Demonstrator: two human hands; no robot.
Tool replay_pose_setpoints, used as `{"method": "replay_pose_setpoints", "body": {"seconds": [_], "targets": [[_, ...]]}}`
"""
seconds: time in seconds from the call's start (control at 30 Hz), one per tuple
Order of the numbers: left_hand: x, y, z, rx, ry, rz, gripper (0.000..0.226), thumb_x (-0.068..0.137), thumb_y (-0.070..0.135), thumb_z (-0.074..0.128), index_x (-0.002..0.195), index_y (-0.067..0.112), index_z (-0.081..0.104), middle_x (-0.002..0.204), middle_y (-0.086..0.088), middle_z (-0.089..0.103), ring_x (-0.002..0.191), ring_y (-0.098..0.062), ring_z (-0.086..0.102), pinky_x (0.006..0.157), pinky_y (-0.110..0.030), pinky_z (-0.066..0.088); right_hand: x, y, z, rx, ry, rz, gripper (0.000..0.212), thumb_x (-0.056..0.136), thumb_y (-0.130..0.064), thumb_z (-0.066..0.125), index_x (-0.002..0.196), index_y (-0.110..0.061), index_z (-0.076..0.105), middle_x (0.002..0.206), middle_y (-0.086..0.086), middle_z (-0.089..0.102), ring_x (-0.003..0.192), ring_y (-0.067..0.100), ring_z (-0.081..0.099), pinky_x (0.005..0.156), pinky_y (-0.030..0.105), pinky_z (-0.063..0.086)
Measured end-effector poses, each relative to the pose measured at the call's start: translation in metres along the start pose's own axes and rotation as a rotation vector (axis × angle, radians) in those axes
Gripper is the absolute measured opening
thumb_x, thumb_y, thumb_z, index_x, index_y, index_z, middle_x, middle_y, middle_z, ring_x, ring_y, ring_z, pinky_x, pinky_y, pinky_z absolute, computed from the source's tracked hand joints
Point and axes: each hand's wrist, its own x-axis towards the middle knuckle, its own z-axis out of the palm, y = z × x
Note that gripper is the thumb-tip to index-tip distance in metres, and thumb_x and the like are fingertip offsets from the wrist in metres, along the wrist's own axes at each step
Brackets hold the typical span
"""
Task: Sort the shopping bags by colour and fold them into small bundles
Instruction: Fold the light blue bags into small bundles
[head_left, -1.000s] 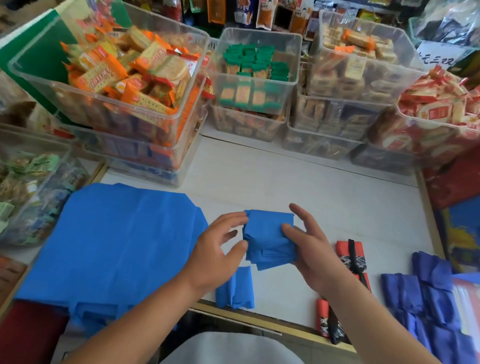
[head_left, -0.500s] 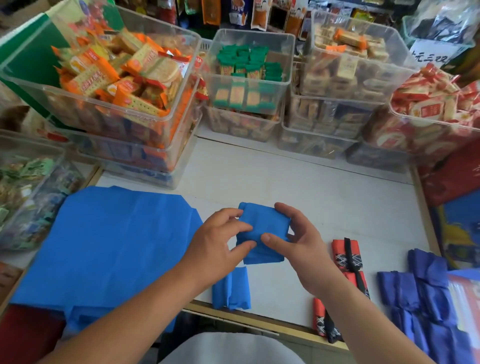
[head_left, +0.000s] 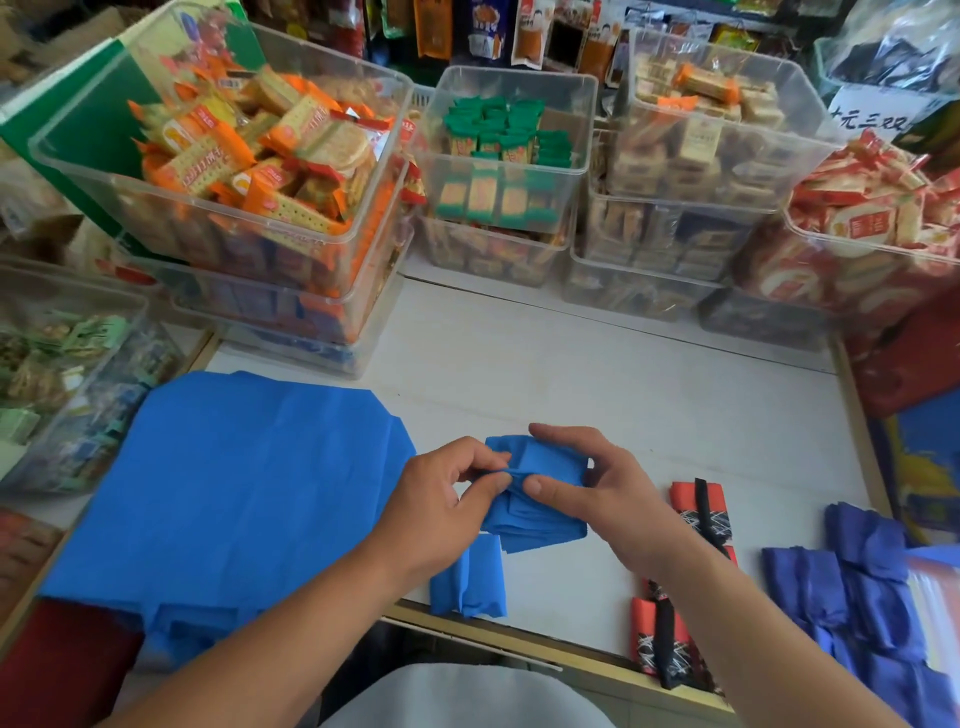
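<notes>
A soft, creased, bright blue shopping bag (head_left: 540, 514), folded to a thick rectangle, sits over the smooth white table (head_left: 571, 374) near centre. The left hand (head_left: 441, 493) pinches its gathered edge in a tight grip, and the right hand (head_left: 597, 493) has its grip clasped on the other side between thumb and curled fingers. At its 9 o'clock lies a flat pile of blue bags (head_left: 234, 483), at 7 a small rolled blue bundle (head_left: 467, 587), at 3 to 5 red-and-black strapped bundles (head_left: 698, 512) and crumpled navy bundles (head_left: 857, 582); stacked clear plastic bins (head_left: 498, 156) of wrapped biscuits wall off 12 o'clock.
</notes>
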Motion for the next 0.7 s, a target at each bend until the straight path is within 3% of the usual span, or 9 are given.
{"method": "replay_pose_setpoints", "body": {"seconds": [0.13, 0.23, 0.37, 0.43, 0.5, 0.6, 0.7], "targets": [[0.013, -0.005, -0.005, -0.06, -0.073, -0.052, 0.007, 0.096, 0.011, 0.07, 0.096, 0.017, 0.073, 0.091, 0.003, 0.076, 0.09, -0.012, 0.071, 0.085, -0.026, 0.056, 0.004, 0.005, 0.0, -0.086, 0.027, -0.045, 0.035, 0.077, -0.029, 0.086, 0.111, -0.032, 0.077, 0.123, -0.006, 0.06, 0.113, 0.018, 0.064, 0.09, 0.037, 0.06], [0.024, -0.01, -0.007, -0.055, -0.121, -0.118, 0.009, 0.093, 0.01, 0.072, 0.092, 0.019, 0.073, 0.087, 0.003, 0.074, 0.082, -0.009, 0.069, 0.077, -0.022, 0.054, 0.007, 0.014, 0.0, -0.185, 0.036, -0.089, 0.016, 0.084, -0.022, 0.082, 0.098, -0.03, 0.08, 0.121, -0.009, 0.057, 0.11, 0.013, 0.063, 0.084, 0.028, 0.057], [0.033, -0.019, -0.008, 0.0, -0.108, -0.1, 0.02, 0.089, 0.014, 0.077, 0.102, 0.028, 0.07, 0.111, 0.01, 0.064, 0.1, -0.006, 0.065, 0.083, -0.026, 0.057, 0.006, 0.014, 0.0, -0.245, 0.044, -0.111, 0.009, 0.087, -0.017, 0.08, 0.084, -0.026, 0.079, 0.12, -0.016, 0.054, 0.103, 0.006, 0.063, 0.08, 0.028, 0.058], [0.034, -0.017, -0.004, -0.09, -0.117, -0.202, 0.034, 0.091, 0.018, 0.077, 0.12, 0.029, 0.063, 0.118, 0.008, 0.067, 0.103, -0.006, 0.068, 0.088, -0.028, 0.058, 0.005, 0.012, -0.003, -0.215, 0.045, -0.112, 0.008, 0.089, -0.015, 0.078, 0.084, -0.021, 0.079, 0.12, -0.014, 0.055, 0.102, 0.007, 0.063, 0.08, 0.028, 0.058], [0.036, -0.011, 0.004, -0.234, -0.158, -0.272, 0.043, 0.096, 0.015, 0.07, 0.136, 0.022, 0.055, 0.112, 0.001, 0.075, 0.1, -0.013, 0.073, 0.087, -0.031, 0.06, 0.006, 0.008, -0.005, -0.207, 0.062, -0.142, 0.013, 0.092, -0.013, 0.074, 0.083, -0.021, 0.077, 0.119, -0.011, 0.056, 0.103, 0.01, 0.063, 0.079, 0.027, 0.056], [0.037, -0.008, 0.007, -0.297, -0.179, -0.253, 0.049, 0.099, 0.014, 0.065, 0.146, 0.023, 0.05, 0.103, -0.002, 0.075, 0.102, -0.018, 0.073, 0.089, -0.033, 0.06, 0.006, 0.006, -0.007, -0.201, 0.092, -0.183, 0.018, 0.096, -0.01, 0.069, 0.084, -0.022, 0.072, 0.116, -0.009, 0.058, 0.104, 0.015, 0.061, 0.079, 0.027, 0.053], [0.037, -0.006, 0.001, -0.285, -0.275, -0.251, 0.051, 0.099, 0.013, 0.065, 0.145, 0.03, 0.048, 0.114, -0.008, 0.069, 0.105, -0.019, 0.072, 0.091, -0.038, 0.06, 0.003, 0.006, -0.008, -0.186, 0.094, -0.176, 0.02, 0.096, -0.012, 0.069, 0.108, -0.028, 0.071, 0.12, -0.008, 0.062, 0.109, 0.02, 0.065, 0.087, 0.038, 0.058]]}}
